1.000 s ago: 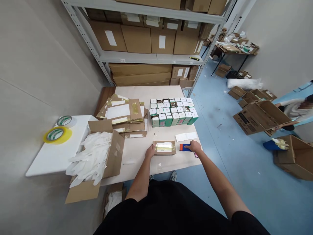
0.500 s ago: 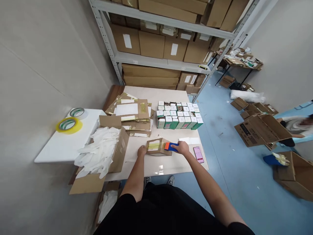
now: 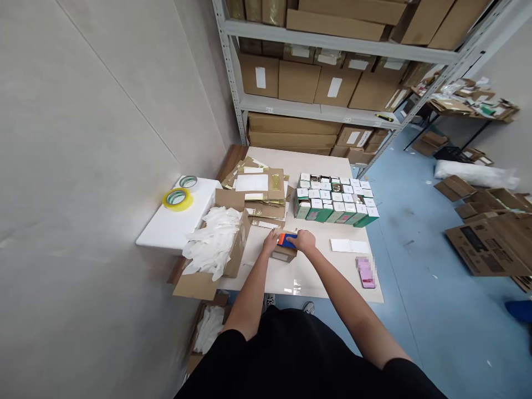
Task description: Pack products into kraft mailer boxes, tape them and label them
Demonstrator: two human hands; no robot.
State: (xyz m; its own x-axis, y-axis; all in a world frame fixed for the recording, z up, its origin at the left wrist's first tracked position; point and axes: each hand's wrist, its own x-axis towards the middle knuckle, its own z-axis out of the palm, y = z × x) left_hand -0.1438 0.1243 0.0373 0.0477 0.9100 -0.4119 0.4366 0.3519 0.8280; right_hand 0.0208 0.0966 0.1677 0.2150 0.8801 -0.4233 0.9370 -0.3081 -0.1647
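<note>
A small cardboard box (image 3: 283, 254) sits near the front of the table. My left hand (image 3: 271, 242) is closed at the box's left side, by the orange end of the tool; its fingertips are partly hidden. My right hand (image 3: 305, 240) grips a blue-and-orange tape dispenser (image 3: 288, 240), which lies across the top of the box. Right of the hands are a white paper slip (image 3: 349, 245) and a phone (image 3: 366, 272) with a pink screen.
Flattened cardboard (image 3: 260, 185) is piled behind the box. Rows of small white-and-green cartons (image 3: 336, 200) stand at the table's right. An open carton of white gloves (image 3: 214, 238) is on the left, beside tape rolls (image 3: 178, 199). Shelving (image 3: 291, 106) rises behind.
The small box has been turned, and the tape dispenser has gone from its right end to its top. My hands have come closer together. The view has swung left.
</note>
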